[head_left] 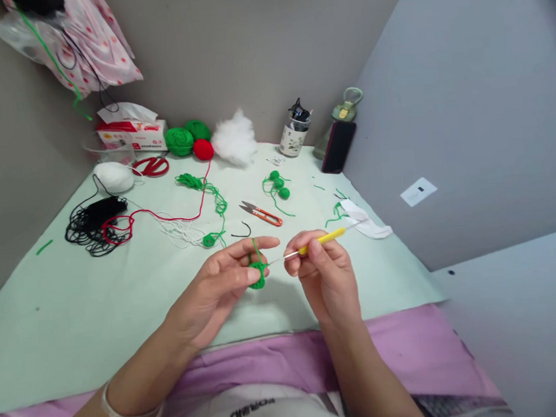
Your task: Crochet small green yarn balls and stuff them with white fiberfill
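My left hand [223, 280] pinches a small green crochet piece [257, 274] between thumb and fingers, with green yarn looped over the forefinger. My right hand [324, 273] grips a yellow-handled crochet hook [316, 242]; its metal tip points left into the green piece. Both hands hover above the near part of the pale green table [72, 320].
Orange thread snips [261, 213] lie just beyond my hands. Green yarn strands [208, 195], small green pieces [278, 185], black yarn [93, 225], white yarn [113, 176], green and red yarn balls [187, 140], white stuffing [234, 138], a tissue box [132, 135], a jar [294, 135] and white cloth [368, 223] lie around.
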Tool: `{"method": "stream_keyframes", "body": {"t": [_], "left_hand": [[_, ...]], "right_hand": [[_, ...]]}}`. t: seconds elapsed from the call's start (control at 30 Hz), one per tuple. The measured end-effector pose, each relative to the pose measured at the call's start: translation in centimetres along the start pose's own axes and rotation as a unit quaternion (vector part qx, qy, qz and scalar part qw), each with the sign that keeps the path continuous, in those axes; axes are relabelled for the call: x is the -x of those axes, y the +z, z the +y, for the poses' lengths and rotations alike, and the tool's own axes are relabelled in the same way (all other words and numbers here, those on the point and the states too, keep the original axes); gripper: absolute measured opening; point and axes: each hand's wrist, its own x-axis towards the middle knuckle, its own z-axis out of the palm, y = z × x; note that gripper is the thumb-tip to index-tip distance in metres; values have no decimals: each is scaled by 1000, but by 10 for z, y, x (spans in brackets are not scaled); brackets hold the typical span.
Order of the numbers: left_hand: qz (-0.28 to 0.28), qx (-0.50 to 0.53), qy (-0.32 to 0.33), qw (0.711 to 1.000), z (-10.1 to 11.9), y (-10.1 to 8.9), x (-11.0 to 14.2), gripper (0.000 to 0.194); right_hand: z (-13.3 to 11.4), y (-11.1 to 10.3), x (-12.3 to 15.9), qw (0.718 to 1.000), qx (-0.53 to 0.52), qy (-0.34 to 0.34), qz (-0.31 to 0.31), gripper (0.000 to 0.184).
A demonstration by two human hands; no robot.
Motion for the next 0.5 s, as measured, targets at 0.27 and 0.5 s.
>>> {"method": "stream_keyframes", "body": {"t": [0.27,0.5], "left_hand": [[46,-112,70,990,-8,10,0,33],[56,-142,77,985,-7,3,3,26]], "right_hand": [[6,9,12,977,169,-125,-26,17],[10,4,7,997,55,-46,-3,18]]}}
